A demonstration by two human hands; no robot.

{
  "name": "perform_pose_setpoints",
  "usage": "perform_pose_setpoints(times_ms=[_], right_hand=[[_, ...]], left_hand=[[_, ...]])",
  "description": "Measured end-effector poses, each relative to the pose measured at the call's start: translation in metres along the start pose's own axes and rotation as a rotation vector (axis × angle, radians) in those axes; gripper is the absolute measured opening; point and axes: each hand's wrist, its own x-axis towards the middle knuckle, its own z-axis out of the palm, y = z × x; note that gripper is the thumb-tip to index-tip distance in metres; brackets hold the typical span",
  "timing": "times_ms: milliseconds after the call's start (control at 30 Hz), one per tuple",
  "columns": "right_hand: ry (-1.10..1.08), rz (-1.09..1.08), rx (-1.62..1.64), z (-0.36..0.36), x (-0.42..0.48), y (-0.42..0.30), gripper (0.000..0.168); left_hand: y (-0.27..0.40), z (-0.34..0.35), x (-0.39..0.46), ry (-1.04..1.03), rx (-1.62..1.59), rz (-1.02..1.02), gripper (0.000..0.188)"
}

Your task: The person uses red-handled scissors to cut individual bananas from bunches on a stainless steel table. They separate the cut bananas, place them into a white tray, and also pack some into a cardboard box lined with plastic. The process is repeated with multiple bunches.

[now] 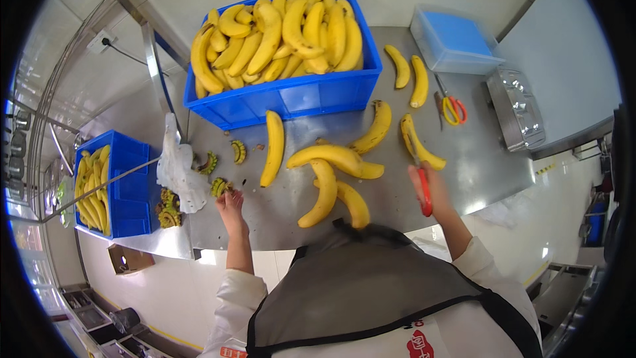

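Observation:
My left hand (231,210) is at the table's left, its fingertips pinched at the end of a cut banana crown (218,187). Two more cut crowns, one of them a curved crown (238,152), lie just beyond it. In my right hand (437,190) are red-handled scissors (425,193), blades pointing away from me over a single banana (427,153) with a dark-marked side. Between my hands lie several loose bananas (328,156), some crossing one another. One straight banana (273,149) lies apart, nearer the left hand.
A large blue crate (283,102) heaped with bananas stands at the back. Further left are a second blue crate (130,186) of bananas, a crumpled plastic bag (186,179) and piled crowns (169,209). Scissors (451,109), a lidded plastic box (454,42) and a metal tray (516,108) sit right.

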Motion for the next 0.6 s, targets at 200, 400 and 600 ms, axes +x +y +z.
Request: perform_pose_setpoints(times_ms=[200, 400, 600], right_hand=[[0.194, 0.250, -0.532, -0.050, 0.067, 0.144, 0.039], [0.477, -0.247, -0.748, -0.047, 0.103, 0.119, 0.044], [-0.238, -0.388, -0.272, 0.065, 0.060, -0.037, 0.057]], left_hand=[[-0.009, 0.052, -0.074, -0.510, 0.834, 0.341, 0.040], [-0.048, 0.122, -0.129, -0.796, 1.220, 0.202, 0.061], [-0.072, 0.122, -0.104, -0.867, 0.791, -0.350, 0.055]])
